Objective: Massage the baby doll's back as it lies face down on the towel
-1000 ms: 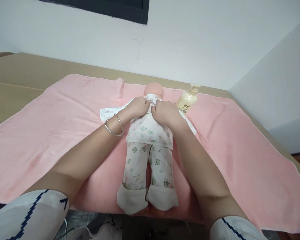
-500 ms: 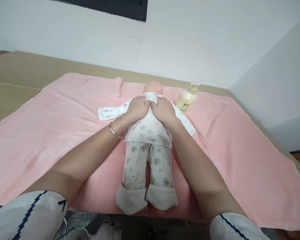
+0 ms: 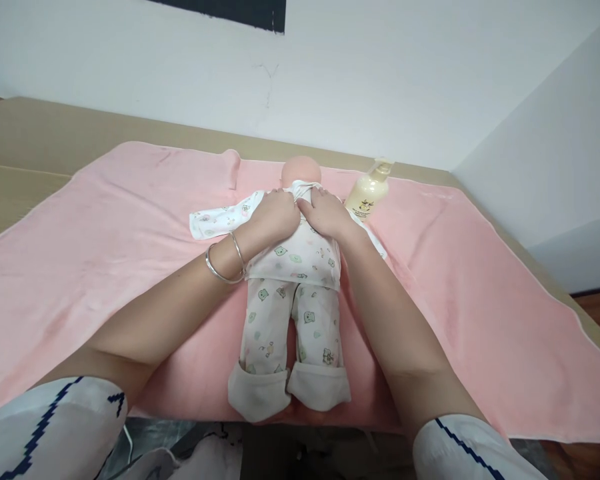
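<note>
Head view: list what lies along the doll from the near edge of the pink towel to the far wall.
Doll's cuffed feet → printed trouser legs → printed top → left hand and right hand side by side on the upper top → doll's bare head → table edge.

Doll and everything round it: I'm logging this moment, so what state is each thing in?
Doll: lying flat, dressed, head away from the camera.
Trouser cuffs: turned up.
Left hand: palm down on the doll's upper body.
Right hand: palm down beside it.
Pump bottle: upright beside the doll.
Pink towel: spread under all.
</note>
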Tool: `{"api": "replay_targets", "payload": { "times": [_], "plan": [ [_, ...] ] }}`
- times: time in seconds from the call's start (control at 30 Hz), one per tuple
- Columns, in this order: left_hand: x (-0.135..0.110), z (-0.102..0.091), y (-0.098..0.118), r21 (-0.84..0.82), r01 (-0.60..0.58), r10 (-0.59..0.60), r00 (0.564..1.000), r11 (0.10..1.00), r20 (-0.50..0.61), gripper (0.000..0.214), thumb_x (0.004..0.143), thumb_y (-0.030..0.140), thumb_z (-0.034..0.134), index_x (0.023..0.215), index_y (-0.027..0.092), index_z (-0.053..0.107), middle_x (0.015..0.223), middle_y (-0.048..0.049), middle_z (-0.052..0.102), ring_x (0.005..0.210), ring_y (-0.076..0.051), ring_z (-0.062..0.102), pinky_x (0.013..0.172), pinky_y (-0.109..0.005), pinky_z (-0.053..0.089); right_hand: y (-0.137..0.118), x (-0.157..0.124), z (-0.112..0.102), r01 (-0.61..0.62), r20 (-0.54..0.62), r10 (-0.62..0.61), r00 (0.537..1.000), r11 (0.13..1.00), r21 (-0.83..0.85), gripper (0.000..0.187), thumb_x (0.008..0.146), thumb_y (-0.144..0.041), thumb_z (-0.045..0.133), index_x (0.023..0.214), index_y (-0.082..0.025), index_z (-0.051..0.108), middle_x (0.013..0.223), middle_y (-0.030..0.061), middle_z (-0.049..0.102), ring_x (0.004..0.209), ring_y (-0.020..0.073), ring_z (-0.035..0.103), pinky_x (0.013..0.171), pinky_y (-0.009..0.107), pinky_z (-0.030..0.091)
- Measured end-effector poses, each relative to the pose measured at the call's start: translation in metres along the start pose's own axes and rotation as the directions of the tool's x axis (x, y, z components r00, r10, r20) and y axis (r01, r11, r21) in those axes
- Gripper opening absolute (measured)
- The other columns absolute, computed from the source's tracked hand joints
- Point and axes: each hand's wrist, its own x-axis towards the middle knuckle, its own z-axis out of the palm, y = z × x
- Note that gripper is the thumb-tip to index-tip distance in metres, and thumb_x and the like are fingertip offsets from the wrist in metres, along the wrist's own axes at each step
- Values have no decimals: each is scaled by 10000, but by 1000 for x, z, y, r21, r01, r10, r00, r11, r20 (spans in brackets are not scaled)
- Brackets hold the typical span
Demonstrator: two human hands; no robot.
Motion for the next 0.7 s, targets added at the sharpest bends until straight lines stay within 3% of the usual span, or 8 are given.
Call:
{"api": "replay_targets", "payload": {
  "times": [0.07, 0.23, 0.37, 0.53, 0.7],
  "plan": [
    [6, 1, -6, -56, -15, 15, 1000, 998, -1, 408, 988, 212, 334, 1139, 87, 692, 1277, -224, 701, 1197, -335, 665, 1044, -450, 522, -6, -4, -2, -26, 1, 26, 1000, 1000, -13, 677, 1095, -464, 290, 1555, 7, 444, 1569, 243, 476, 1461, 377, 479, 1246, 507, 367],
    [28, 18, -33, -64, -129, 125, 989, 990, -74, 458, 1017, 272, 246, 1075, 124, 675, 1228, -199, 688, 1208, -323, 610, 1120, -486, 471, -32, -21, -7, -141, -19, 140, 990, 985, -98, 532, 1084, -374, 307, 1352, -30, 611, 1227, 228, 688, 1225, 349, 649, 1077, 456, 502],
    [33, 25, -38, -68, -148, 139, 983, 987, -122, 483, 1031, 295, 230, 1187, 104, 645, 1258, -211, 675, 1214, -330, 591, 1139, -507, 448, -41, -29, -8, -73, -4, 74, 997, 984, -163, 393, 1046, -251, 346, 1074, -92, 705, 1049, 196, 709, 1019, 274, 696, 898, 358, 543],
    [18, 21, -24, 11, -117, 118, 982, 993, -146, 457, 1038, 239, 261, 1148, 67, 669, 1216, -221, 697, 1210, -329, 632, 1110, -483, 461, -30, -21, -12, -89, -3, 89, 996, 993, -76, 450, 1051, -331, 322, 1075, -113, 715, 1124, 206, 708, 1054, 305, 688, 918, 409, 552],
    [2, 13, -3, 54, -41, 49, 985, 998, -165, 402, 1015, 169, 325, 1048, 56, 709, 1127, -229, 720, 1150, -320, 679, 1055, -436, 494, -13, -4, -5, -64, -8, 64, 998, 998, -23, 566, 1071, -393, 266, 1301, -58, 660, 1395, 230, 615, 1302, 365, 597, 1130, 498, 482]
  ]
}}
